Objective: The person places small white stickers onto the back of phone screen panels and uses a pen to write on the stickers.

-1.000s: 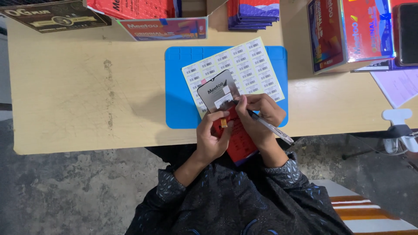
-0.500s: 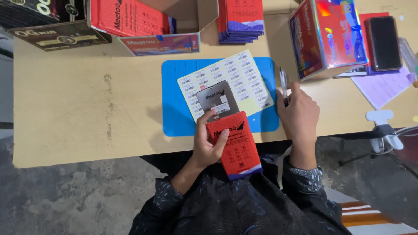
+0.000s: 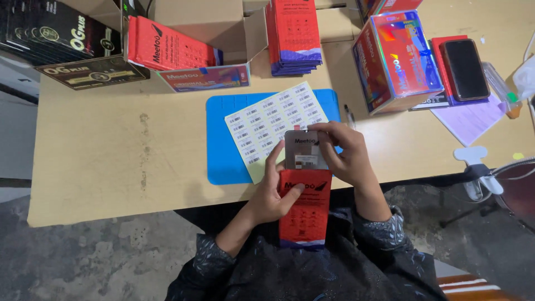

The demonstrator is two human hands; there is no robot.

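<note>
Work surface and floor
A pale wooden rectangular table (image 3: 100, 161) stands on a grey, mottled concrete floor (image 3: 83, 256) under even overhead light.

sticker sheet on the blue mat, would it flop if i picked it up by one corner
Probably yes: the sticker sheet looks paper-thin and lies flat on the blue mat, so it should droop. It is likely very light, and a push may slide it.

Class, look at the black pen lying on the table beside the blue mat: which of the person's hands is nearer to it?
Right. The right hand grips the grey card's upper edge, just below the pen. The left hand holds the red packet, lower and farther left.
</note>
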